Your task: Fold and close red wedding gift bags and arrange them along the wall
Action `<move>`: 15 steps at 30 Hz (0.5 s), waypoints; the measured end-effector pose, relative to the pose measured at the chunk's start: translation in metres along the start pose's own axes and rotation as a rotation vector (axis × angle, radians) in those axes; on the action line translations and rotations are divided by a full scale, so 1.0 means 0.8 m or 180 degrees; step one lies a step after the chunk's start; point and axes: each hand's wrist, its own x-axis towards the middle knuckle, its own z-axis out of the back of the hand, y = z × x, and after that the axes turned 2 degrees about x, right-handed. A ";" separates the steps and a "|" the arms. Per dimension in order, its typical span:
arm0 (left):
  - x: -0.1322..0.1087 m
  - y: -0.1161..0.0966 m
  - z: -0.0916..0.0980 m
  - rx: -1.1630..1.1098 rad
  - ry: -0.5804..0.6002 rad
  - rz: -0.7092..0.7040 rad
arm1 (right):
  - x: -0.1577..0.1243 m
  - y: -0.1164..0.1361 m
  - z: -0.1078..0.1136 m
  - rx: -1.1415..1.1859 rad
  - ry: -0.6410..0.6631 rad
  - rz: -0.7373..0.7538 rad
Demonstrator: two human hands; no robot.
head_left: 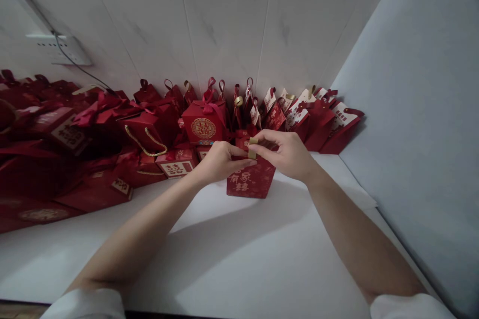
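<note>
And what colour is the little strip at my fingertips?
The strip is gold; the head view shows it.

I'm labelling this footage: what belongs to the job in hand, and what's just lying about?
Apparently in the job:
red box with pale gold lettering
flat gold strip, by the left hand and right hand

Apparently lying about:
red box with round gold emblem
red box with gold rope handle
red-and-white boxes

Red box [259,184] with pale gold characters and gold strap [253,152]

Right grip [292,155] pinching gold ribbon [253,149] atop red bag [250,183]; left grip [220,162] at bag's top; red boxes [204,125] behind.
</note>
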 end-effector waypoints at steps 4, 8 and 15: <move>-0.001 -0.005 0.010 0.0182 -0.0049 -0.0081 | 0.000 0.001 0.002 0.0327 0.0173 -0.0167; -0.005 -0.014 0.034 0.0129 -0.0085 0.0036 | 0.001 0.001 0.016 0.0441 0.0428 -0.0447; -0.015 -0.016 0.075 0.0249 -0.0116 0.0389 | -0.002 0.000 0.023 -0.0005 0.1409 -0.1028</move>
